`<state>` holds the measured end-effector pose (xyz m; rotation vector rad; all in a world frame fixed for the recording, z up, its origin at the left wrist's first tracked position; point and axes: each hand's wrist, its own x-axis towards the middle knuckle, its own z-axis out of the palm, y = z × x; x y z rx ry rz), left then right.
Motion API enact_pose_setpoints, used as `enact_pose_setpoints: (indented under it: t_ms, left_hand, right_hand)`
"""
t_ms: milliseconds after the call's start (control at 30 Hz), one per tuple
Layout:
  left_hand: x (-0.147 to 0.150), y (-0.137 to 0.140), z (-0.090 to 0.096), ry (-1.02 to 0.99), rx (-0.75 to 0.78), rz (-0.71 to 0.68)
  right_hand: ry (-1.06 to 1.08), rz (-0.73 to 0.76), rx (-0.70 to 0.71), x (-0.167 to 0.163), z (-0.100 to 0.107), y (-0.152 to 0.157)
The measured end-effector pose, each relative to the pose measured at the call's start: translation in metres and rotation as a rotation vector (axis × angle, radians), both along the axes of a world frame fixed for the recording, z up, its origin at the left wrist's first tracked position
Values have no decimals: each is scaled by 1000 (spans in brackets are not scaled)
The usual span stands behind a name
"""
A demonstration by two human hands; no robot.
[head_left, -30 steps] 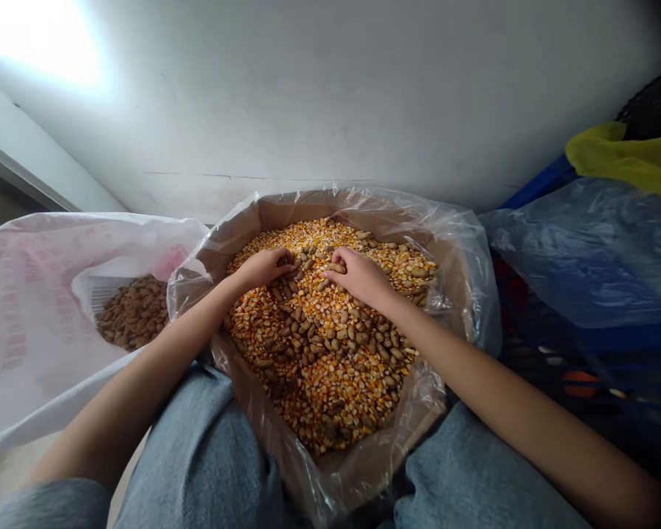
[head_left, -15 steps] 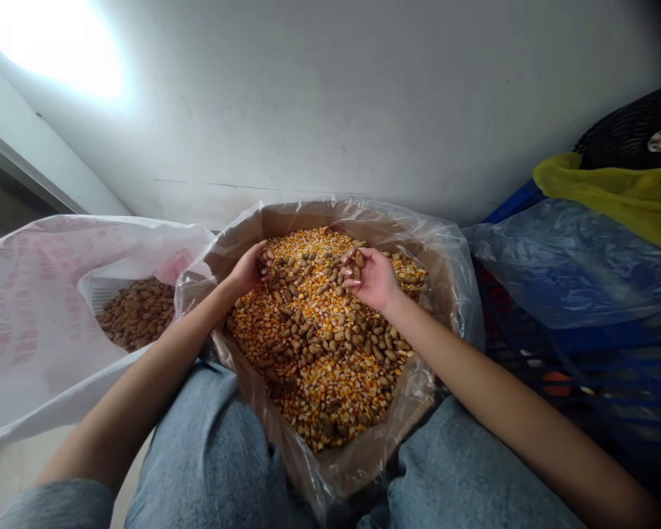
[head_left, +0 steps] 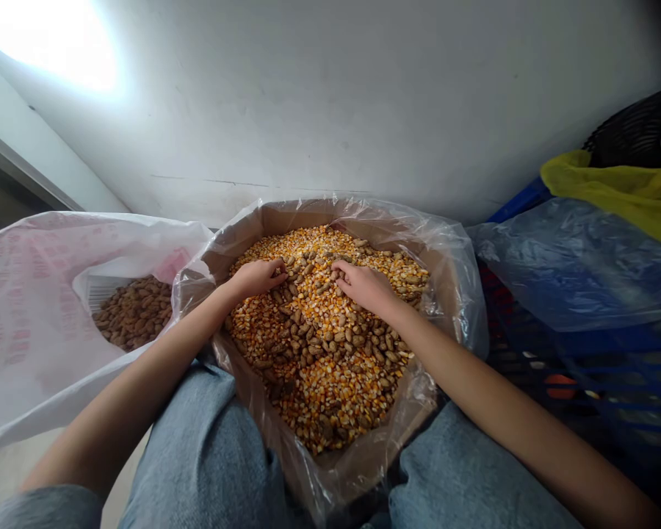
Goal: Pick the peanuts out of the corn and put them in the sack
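A cardboard box [head_left: 443, 275] lined with a clear plastic bag [head_left: 471, 294] sits between my knees. It holds yellow corn kernels [head_left: 336, 382] mixed with unshelled peanuts [head_left: 311, 334]. Toward the left of the pile, my left hand [head_left: 256, 279] reaches in palm down, its fingers curled round peanuts at the surface. Across from it, my right hand [head_left: 366, 285] has thumb and fingers pinched on a peanut [head_left: 336, 274]. Both palms are hidden, so how many peanuts each hand holds cannot be seen.
At the left lies a white plastic sack [head_left: 38, 308] with red print, brown peanuts [head_left: 135, 312] showing in its mouth. A blue crate [head_left: 611, 367] stands at the right, covered partly by clear plastic [head_left: 578, 257] and yellow mesh [head_left: 628, 191]. A pale wall [head_left: 319, 103] rises behind the box.
Both hands have turned palm down and lowered onto the pile. My left hand has shifted right and my right hand's fingers have closed; the peanuts lying in its upturned palm are out of sight.
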<state>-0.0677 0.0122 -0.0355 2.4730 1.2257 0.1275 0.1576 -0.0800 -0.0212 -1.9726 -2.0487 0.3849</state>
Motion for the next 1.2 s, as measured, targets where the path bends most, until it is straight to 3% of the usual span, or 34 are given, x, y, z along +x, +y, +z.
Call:
enact_pose_setpoints:
  t_ms: [100, 167, 300, 367, 500, 600, 733, 867, 1033, 1133, 1200]
  left_hand:
    - [2, -1, -2, -143, -82, 32]
    - [4, -3, 0, -384, -269, 97]
    - [5, -6, 10, -999, -794, 282]
    - [3, -6, 16, -1218, -972, 349]
    - [-3, -3, 18, -1396, -1101, 442]
    - [0, -3, 13, -1324, -1121, 446]
    - [7, -7, 5, -996, -1015, 404]
    - [13, -10, 3, -662, -715, 283]
    - [22, -7, 4, -239, -88, 111]
    - [29, -7, 3, 22, 95, 23]
    - [32, -7, 2, 79, 134, 15]
  right_hand:
    - [105, -40, 10, -2, -1, 2]
    - [424, -85, -24, -2, 2, 4]
    - [1204, -113, -183, 1, 14, 5]
    - [1409, -118, -247, 3, 20, 5]
    - [1416, -117, -282, 1, 21, 5]
    - [1139, -81, -253, -3, 15, 3]
    - [419, 22, -103, -9, 6, -1]
    - [-115, 128, -25, -16, 2, -3]
    - [-350, 220, -19, -21, 0, -3]
    - [-376, 231, -18, -20, 0, -2]
    - [-372, 235, -16, -18, 0, -2]
